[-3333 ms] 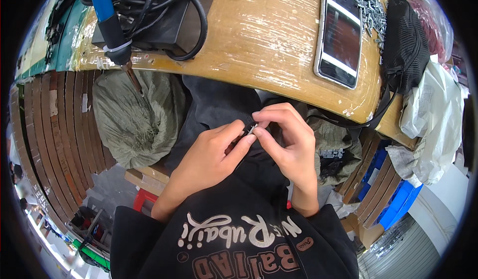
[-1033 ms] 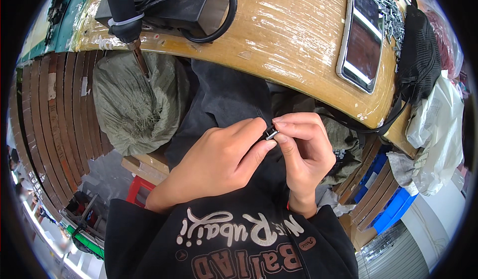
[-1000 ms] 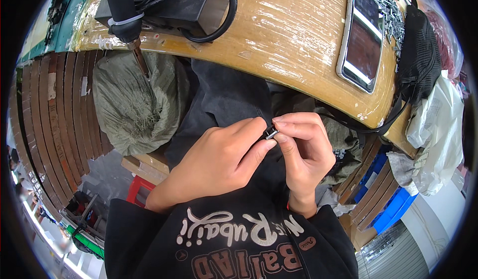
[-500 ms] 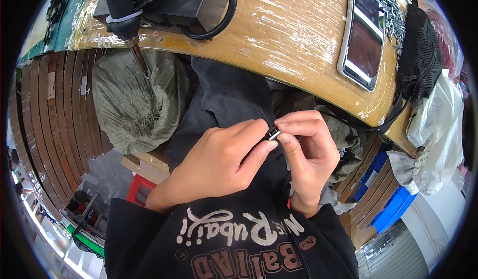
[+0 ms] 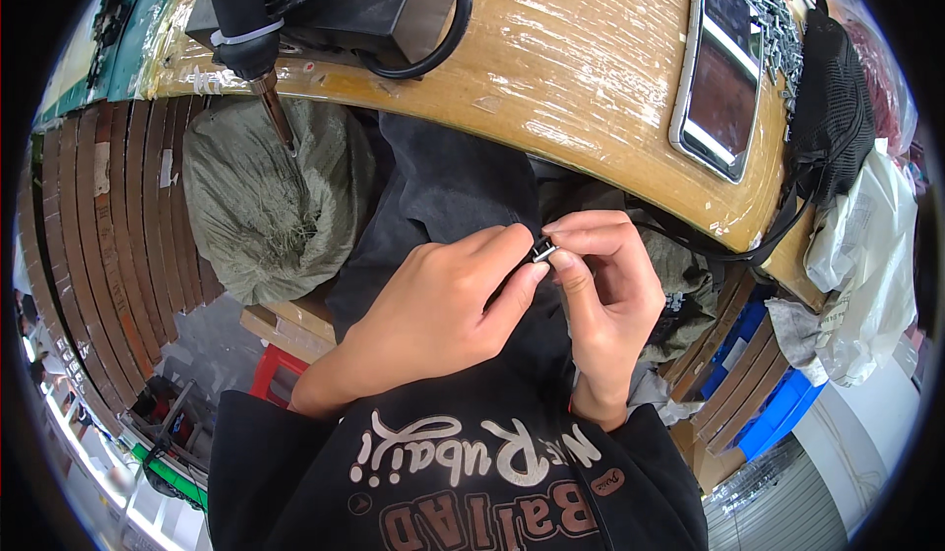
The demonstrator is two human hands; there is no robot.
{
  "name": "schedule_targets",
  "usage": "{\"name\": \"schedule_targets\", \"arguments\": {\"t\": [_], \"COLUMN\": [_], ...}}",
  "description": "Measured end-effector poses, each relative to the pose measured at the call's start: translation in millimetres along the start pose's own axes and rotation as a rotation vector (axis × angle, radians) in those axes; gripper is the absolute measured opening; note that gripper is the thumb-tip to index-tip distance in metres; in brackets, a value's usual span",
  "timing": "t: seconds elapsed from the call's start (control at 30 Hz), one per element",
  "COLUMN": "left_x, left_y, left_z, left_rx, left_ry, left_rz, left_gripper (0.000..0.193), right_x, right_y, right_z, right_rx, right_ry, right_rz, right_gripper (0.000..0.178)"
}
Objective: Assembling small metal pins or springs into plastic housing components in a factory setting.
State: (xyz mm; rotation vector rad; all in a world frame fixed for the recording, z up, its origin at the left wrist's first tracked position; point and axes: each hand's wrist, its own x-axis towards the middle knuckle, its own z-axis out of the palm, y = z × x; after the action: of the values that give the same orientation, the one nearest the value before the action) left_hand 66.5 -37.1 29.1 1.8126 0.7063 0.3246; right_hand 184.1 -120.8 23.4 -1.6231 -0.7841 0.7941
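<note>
Between both hands, above my lap, is a small black part with a silvery metal edge (image 5: 543,250); its exact kind is too small to make out. My left hand (image 5: 433,300) pinches it from the left with thumb and forefinger. From the right, my right hand (image 5: 610,290) grips the same piece between thumb and fingertips. The fingers cover much of it. Both forearms come out of black sleeves.
A wrapped wooden table (image 5: 561,49) lies ahead, bearing a black box (image 5: 394,20), a tablet-like device (image 5: 719,79) and a pile of small metal parts (image 5: 783,34). A soldering-iron-like tool (image 5: 266,84) points down above a grey-green sack (image 5: 276,202). Brown boards (image 5: 108,246) stand at left.
The small part has turned slightly between my fingers. My right hand has shifted a little to the left and up; my left hand stays almost in place.
</note>
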Motion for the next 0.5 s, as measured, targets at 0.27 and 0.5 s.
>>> {"name": "schedule_targets", "arguments": {"t": [0.27, 0.5], "left_x": [0.9, -1.2], "left_y": [-5.1, -8.7], "left_z": [-2.4, 1.9], "left_rx": [0.009, -0.025], "left_ry": [-0.027, -0.042], "left_rz": [-0.027, -0.027], "left_gripper": [0.012, 0.014], "right_x": [4.5, 8.5], "right_y": [3.9, -3.7], "right_z": [-1.1, -7.9], "right_rx": [0.002, 0.071], "right_ry": [-0.071, -0.127], "right_rz": [0.003, 0.135], "right_gripper": [0.011, 0.01]}}
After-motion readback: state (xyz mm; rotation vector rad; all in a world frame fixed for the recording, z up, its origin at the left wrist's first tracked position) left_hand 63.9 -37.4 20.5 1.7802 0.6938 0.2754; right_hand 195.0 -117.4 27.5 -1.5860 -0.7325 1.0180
